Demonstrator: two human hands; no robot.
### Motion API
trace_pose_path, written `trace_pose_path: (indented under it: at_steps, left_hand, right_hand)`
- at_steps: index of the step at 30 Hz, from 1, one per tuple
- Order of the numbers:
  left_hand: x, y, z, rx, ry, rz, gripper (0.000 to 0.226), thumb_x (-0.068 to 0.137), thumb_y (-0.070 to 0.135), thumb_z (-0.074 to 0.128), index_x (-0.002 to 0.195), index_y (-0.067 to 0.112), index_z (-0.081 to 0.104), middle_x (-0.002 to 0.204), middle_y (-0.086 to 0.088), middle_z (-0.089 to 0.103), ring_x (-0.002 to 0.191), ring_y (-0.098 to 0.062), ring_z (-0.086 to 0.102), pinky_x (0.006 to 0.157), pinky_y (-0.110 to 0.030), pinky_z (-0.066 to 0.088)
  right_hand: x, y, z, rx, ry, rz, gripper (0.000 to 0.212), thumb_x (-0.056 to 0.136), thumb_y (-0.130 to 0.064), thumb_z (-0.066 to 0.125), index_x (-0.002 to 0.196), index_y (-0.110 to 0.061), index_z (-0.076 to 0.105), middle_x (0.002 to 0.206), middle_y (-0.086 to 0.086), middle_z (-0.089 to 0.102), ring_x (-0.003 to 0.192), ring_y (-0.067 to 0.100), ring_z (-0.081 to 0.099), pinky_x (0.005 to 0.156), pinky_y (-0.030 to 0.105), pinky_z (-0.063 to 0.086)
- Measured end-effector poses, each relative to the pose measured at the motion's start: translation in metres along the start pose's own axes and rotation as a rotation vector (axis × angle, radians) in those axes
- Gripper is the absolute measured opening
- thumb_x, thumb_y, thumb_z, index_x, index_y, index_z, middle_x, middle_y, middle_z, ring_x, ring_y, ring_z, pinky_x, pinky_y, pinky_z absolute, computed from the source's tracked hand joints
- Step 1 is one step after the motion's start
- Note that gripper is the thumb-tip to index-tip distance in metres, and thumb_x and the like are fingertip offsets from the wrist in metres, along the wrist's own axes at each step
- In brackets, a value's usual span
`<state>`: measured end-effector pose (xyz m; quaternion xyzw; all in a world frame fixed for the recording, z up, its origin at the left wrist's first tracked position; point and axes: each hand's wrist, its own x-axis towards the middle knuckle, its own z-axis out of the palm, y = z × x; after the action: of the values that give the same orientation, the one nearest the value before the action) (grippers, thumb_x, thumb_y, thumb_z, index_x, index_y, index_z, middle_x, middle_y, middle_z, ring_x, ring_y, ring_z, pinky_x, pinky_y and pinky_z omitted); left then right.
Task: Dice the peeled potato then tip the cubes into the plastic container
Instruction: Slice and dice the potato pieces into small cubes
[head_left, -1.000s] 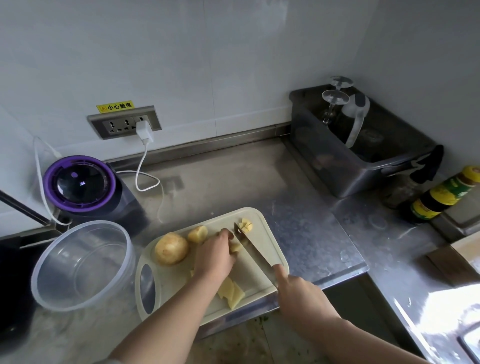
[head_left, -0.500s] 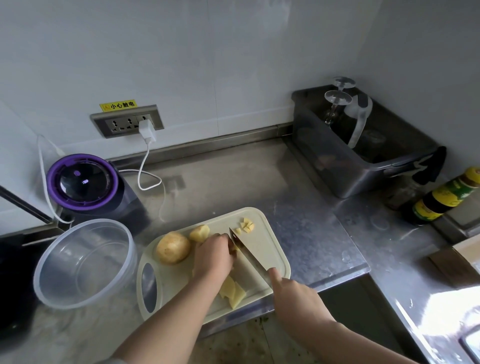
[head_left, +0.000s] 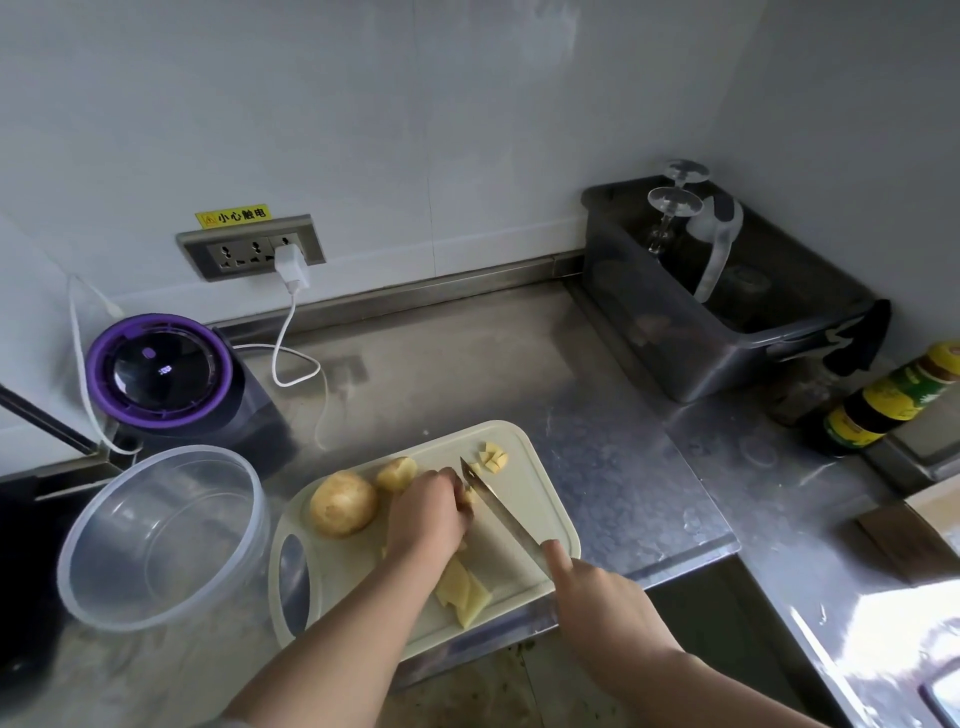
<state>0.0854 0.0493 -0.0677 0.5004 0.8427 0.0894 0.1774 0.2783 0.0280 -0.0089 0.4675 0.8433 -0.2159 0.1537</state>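
Fingers of the right hand (head_left: 597, 587) wrap tight round the handle of the knife (head_left: 498, 512) at the front edge of the counter (head_left: 467, 374). The pointer finger lies along the back of the blade, most likely to steer it straight. Just left of that hand, flat slices (head_left: 465, 595) lie near the front edge of the cutting board (head_left: 550, 499), I think so they are close by for their turn. A little farther in, the left hand (head_left: 428, 514) curls over a potato piece (head_left: 470, 498) in the middle of the board and holds it down so it cannot slide. Most of that piece is hidden under the fingers. The blade stands right beside those fingertips, its tip pointing to the far edge of the board, so the knuckles seem to guide each cut. A round potato (head_left: 344, 503) and a small chunk (head_left: 396, 473) sit by the left end of the board, out of the knife's way. Cut cubes (head_left: 493, 457) lie in a little heap at the far right corner of the board, clear of the blade. The plastic container (head_left: 171, 545) stands on the counter just beside the left end of the board, with no cubes in it yet, close enough for tipping. Dicing looks only just begun. Farther back, a blender (head_left: 158, 371) with a purple lid stands near the wall. A dark tub (head_left: 675, 332) with upturned glasses (head_left: 675, 202) fills the far right corner of the counter.
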Motion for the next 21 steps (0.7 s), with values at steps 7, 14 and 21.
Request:
trace_pose_path:
  at_steps: [7, 14, 21]
  left_hand:
    - [0.019, 0.001, 0.004, -0.212, -0.074, -0.064, 0.012, 0.088, 0.021, 0.063, 0.100, 0.024, 0.064, 0.099, 0.002, 0.071, 0.093, -0.019, 0.065, 0.075, -0.025, 0.047]
    - [0.022, -0.008, -0.008, -0.677, -0.132, -0.063, 0.024, 0.094, -0.006, 0.045, 0.108, 0.002, 0.062, 0.097, -0.004, 0.068, 0.083, -0.013, 0.062, 0.068, -0.010, 0.046]
    - [0.013, -0.004, -0.035, -0.439, -0.310, 0.220, 0.013, 0.092, 0.021, 0.061, 0.102, 0.025, 0.068, 0.105, 0.010, 0.067, 0.097, -0.005, 0.061, 0.087, -0.019, 0.046]
  right_hand:
    - [-0.003, 0.016, 0.006, -0.056, 0.045, 0.017, 0.040, 0.087, 0.003, 0.036, 0.120, -0.020, 0.033, 0.086, 0.003, 0.055, 0.066, 0.030, 0.047, 0.058, 0.033, 0.036]
    - [-0.005, 0.031, 0.006, -0.176, 0.063, -0.067, 0.051, 0.089, -0.001, 0.039, 0.135, -0.020, 0.031, 0.111, 0.003, 0.059, 0.088, 0.032, 0.065, 0.064, 0.033, 0.038]
    - [0.007, 0.046, -0.003, -0.362, 0.250, -0.295, 0.059, 0.078, 0.000, 0.056, 0.132, -0.021, 0.048, 0.101, 0.003, 0.064, 0.072, 0.029, 0.065, 0.062, 0.032, 0.045]
